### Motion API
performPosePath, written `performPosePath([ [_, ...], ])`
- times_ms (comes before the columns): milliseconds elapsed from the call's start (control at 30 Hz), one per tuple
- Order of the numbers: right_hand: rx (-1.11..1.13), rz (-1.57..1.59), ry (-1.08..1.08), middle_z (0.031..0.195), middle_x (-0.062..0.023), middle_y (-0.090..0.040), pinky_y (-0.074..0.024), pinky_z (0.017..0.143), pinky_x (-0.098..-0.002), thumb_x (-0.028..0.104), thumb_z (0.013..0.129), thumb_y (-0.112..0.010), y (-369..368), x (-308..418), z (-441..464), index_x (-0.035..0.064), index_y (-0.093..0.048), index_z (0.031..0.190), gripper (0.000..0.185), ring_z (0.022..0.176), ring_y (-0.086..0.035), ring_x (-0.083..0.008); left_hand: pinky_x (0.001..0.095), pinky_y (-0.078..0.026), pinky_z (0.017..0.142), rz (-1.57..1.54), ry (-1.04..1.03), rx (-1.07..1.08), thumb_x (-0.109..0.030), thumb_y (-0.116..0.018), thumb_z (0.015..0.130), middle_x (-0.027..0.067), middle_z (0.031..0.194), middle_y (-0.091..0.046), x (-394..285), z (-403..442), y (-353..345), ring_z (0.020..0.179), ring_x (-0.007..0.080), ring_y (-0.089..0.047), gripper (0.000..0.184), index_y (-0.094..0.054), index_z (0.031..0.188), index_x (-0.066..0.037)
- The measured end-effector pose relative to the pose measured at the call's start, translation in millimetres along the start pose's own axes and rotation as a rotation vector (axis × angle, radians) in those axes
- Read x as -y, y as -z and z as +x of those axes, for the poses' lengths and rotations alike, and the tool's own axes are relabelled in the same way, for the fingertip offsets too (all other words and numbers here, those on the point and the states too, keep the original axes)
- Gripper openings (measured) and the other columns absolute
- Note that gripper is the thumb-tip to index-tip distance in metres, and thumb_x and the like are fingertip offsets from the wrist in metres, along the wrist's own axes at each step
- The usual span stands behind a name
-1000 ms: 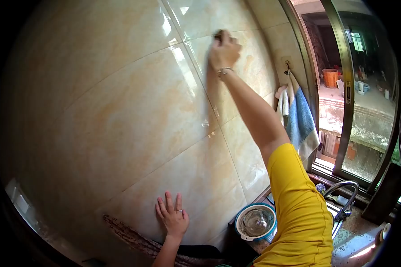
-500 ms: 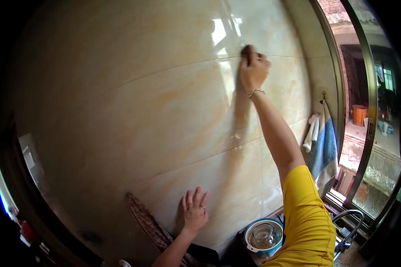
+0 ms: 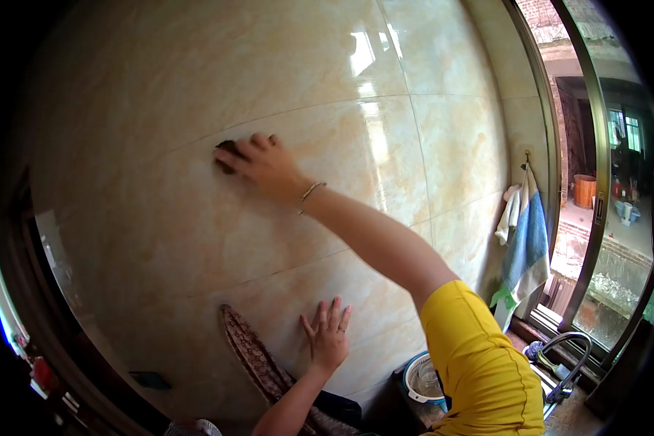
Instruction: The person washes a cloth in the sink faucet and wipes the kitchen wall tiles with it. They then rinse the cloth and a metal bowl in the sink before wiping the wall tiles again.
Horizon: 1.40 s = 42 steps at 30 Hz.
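My right hand [image 3: 269,168] is closed around a small dark scrubbing pad [image 3: 227,155] and presses it to the glossy cream tiled wall [image 3: 145,225], left of the view's middle. The arm reaches up across the tiles, with a bracelet at the wrist. Lower down, my left hand [image 3: 330,340] lies flat against the same wall with its fingers spread, holding nothing. A pointed, brown patterned fabric piece [image 3: 251,347] stands beside my left forearm, its lower part hidden behind the arm.
A blue-rimmed basin with a white strainer [image 3: 420,378] stands at lower right, partly behind my yellow sleeve. A blue and white towel [image 3: 528,243] hangs by the sliding window [image 3: 596,167]. Below it is a curved faucet [image 3: 580,349]. A dark frame [image 3: 73,349] edges the left.
My right hand has swept the dark scrubbing pad left and down across the tiles, from the upper right. My left hand stays flat on the wall; the view has shifted slightly.
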State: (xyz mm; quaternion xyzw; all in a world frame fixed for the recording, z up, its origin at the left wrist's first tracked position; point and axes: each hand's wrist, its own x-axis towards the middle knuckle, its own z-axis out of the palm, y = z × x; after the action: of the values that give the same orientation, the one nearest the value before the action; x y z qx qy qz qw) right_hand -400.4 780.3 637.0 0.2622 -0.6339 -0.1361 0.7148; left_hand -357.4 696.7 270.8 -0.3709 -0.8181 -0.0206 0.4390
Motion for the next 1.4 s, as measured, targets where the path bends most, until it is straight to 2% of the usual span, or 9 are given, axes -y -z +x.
performPosePath([
  [200, -0.249, -0.175, -0.634, 0.113, -0.0140, -0.060, -0.0465, 0.088, -0.0475, 0.032, 0.090, -0.058, 48, -145, -37, 0.0240, -0.056, 0.134, 0.045, 0.105, -0.053, -0.0357, 0.0765, -0.008, 0.106, -0.093, 0.017, 0.138, -0.019, -0.058, 0.081, 0.0040, 0.160, -0.018, 4, -7, 11, 0.148, 0.0300, -0.011, 0.073, -0.034, 0.149, -0.024],
  [367, -0.235, -0.481, -0.914, 0.094, -0.0097, -0.067, -0.0495, 0.075, -0.0458, 0.023, 0.086, -0.061, 102, -216, -100, 0.0221, -0.062, 0.124, 0.038, 0.083, -0.062, -0.0322, 0.0773, -0.004, 0.105, -0.155, 0.009, 0.147, -0.021, -0.059, 0.079, 0.0058, 0.161, -0.016, 5, -9, 8, 0.148, 0.0337, -0.009, 0.074, -0.035, 0.149, -0.022],
  [467, -0.110, -0.291, -0.834, 0.118, -0.0059, -0.061, -0.0454, 0.093, -0.0477, 0.031, 0.089, -0.062, 97, -208, -121, 0.0353, -0.058, 0.131, 0.043, 0.110, -0.051, -0.0340, 0.0774, -0.004, 0.105, -0.166, 0.013, 0.131, -0.021, -0.059, 0.079, 0.0063, 0.161, -0.016, 3, -9, 7, 0.148, 0.0349, -0.009, 0.076, -0.033, 0.150, -0.021],
  [733, -0.147, -0.389, -0.933, 0.127, -0.0041, -0.057, -0.0405, 0.095, -0.0520, 0.023, 0.087, -0.060, 85, -216, -84, 0.0224, -0.060, 0.128, 0.041, 0.114, -0.049, -0.0298, 0.0786, -0.004, 0.105, -0.164, 0.013, 0.166, -0.021, -0.057, 0.080, 0.0066, 0.161, -0.014, 2, -8, 7, 0.148, 0.0347, -0.009, 0.077, -0.029, 0.152, -0.022],
  [933, -0.121, -0.225, -0.635, 0.133, -0.0025, -0.053, -0.0382, 0.097, -0.0540, 0.025, 0.087, -0.061, 78, -173, -130, 0.0233, -0.054, 0.134, 0.047, 0.120, -0.046, -0.0312, 0.0779, -0.003, 0.105, -0.096, 0.010, 0.084, -0.025, -0.059, 0.078, 0.0112, 0.160, -0.018, 1, -9, -7, 0.146, 0.0402, -0.011, 0.075, -0.036, 0.149, -0.020],
  [1133, -0.333, -0.514, -1.002, 0.121, -0.0051, -0.058, -0.0445, 0.087, -0.0495, 0.024, 0.085, -0.061, 66, -198, -92, 0.0182, -0.061, 0.120, 0.036, 0.110, -0.050, -0.0334, 0.0780, -0.002, 0.105, -0.086, 0.005, 0.086, -0.023, -0.058, 0.078, 0.0115, 0.160, -0.017, 1, -9, -5, 0.146, 0.0403, -0.011, 0.074, -0.035, 0.149, -0.020],
  [1200, -0.090, -0.268, -0.798, 0.114, -0.0045, -0.060, -0.0418, 0.082, -0.0488, 0.024, 0.080, -0.061, 73, -180, -79, 0.0152, -0.062, 0.111, 0.033, 0.100, -0.053, -0.0303, 0.0780, -0.002, 0.105, -0.094, 0.011, 0.085, -0.023, -0.058, 0.079, 0.0117, 0.160, -0.017, -2, -8, -3, 0.146, 0.0404, -0.011, 0.075, -0.032, 0.150, -0.020],
  [1267, -0.284, -0.201, -0.540, 0.125, -0.0067, -0.058, -0.0371, 0.093, -0.0484, 0.023, 0.084, -0.059, 46, -129, -87, 0.0177, -0.058, 0.127, 0.043, 0.107, -0.051, -0.0336, 0.0779, -0.002, 0.105, -0.085, 0.012, 0.103, -0.023, -0.058, 0.079, 0.0115, 0.160, -0.017, -3, -6, -1, 0.146, 0.0403, -0.011, 0.076, -0.031, 0.151, -0.020],
  [1400, -0.021, -0.093, -0.279, 0.131, -0.0044, -0.054, -0.0344, 0.098, -0.0457, 0.021, 0.082, -0.064, 61, -70, -115, 0.0203, -0.055, 0.134, 0.052, 0.113, -0.047, -0.0317, 0.0771, -0.002, 0.106, -0.133, 0.008, 0.122, -0.023, -0.060, 0.079, 0.0108, 0.160, -0.018, 0, -8, 1, 0.146, 0.0395, -0.010, 0.075, -0.034, 0.149, -0.020],
])
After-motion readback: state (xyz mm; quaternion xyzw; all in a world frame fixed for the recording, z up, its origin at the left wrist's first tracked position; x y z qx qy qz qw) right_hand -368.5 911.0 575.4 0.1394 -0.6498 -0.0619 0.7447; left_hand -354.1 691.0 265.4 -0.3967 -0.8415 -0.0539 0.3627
